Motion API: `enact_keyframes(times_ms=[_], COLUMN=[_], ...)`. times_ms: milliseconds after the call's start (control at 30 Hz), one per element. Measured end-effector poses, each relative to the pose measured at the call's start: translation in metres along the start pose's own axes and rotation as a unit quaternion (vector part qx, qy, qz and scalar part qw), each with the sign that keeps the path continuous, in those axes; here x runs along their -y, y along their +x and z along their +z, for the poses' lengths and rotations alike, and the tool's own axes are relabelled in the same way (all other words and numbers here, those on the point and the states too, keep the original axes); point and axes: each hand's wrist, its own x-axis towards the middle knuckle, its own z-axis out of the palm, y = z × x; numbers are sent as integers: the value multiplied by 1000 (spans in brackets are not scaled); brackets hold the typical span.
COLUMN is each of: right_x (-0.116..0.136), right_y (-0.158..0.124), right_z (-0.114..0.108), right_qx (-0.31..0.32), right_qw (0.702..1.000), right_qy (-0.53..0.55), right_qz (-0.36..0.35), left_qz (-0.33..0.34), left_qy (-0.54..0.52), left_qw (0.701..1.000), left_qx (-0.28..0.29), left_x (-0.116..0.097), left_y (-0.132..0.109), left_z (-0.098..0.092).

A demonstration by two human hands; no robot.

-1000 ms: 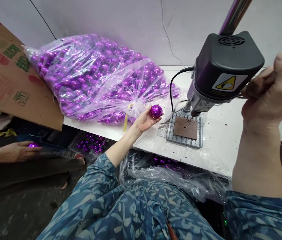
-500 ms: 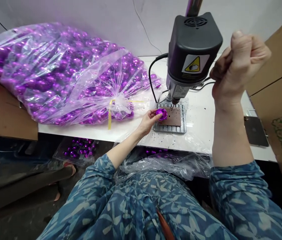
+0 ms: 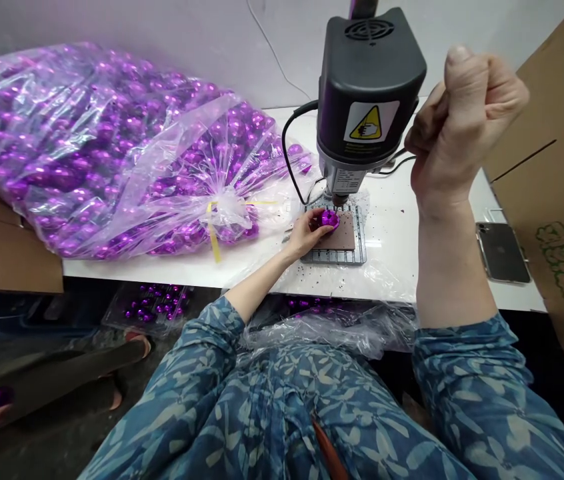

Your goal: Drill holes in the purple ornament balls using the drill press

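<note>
The left hand (image 3: 307, 233) pinches a small, glossy purple ball (image 3: 329, 219) between thumb and fingertips and holds it on the brown square pad of the ribbed metal base plate (image 3: 349, 248), directly under the spindle of the bench drill (image 3: 369, 87), whose matte black housing carries a yellow warning triangle. The right hand (image 3: 462, 127) is raised beside the housing and clenched in a tight fist around a thin metal lever (image 3: 396, 165), most of it hidden in the grip. Dark crumbs of swarf dot the smooth white table (image 3: 412, 267) around the plate. A flat dark phone (image 3: 502, 252) lies to the right, near a leaning sheet of printed cardboard (image 3: 552, 187). To the left, 1 big clear, crinkled plastic bag (image 3: 112, 147), knotted with a yellow strip (image 3: 212, 230), bulges with mirror-bright purple balls. Under the table edge, a clear moulded tray (image 3: 152, 310) holds more of them in rows, and loose plastic film (image 3: 327, 330) lies across the person's lap.
</note>
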Motion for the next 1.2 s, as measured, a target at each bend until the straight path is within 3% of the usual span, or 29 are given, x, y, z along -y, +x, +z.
enact_keyframes(times_ms=[200,333,633,867,1033,1200], right_x=[2,1,-1,5,4,4], right_y=[-2,-1,0,-3,-22,-49], right_z=[1,0,1,4,-8,-20], right_qx=[-1,1,1,-8,-23,-17], right_qw=[1000,1000,1000,1000,998,997], right_qy=[-2,-9,1,2,-39,6], right_qz=[1,-11,-20,-15,-45,-78], left_qz=[109,139,107,83,72,73], left_qy=[92,96,21,33,49,50], left_qw=[990,986,993,994,995,995], left_qx=[-8,-9,37,57,52,52], left_x=[-3,-3,7,-3,-5,-6], left_y=[-4,-5,-5,-7,-7,-8], left_z=[5,10,11,7,6,6])
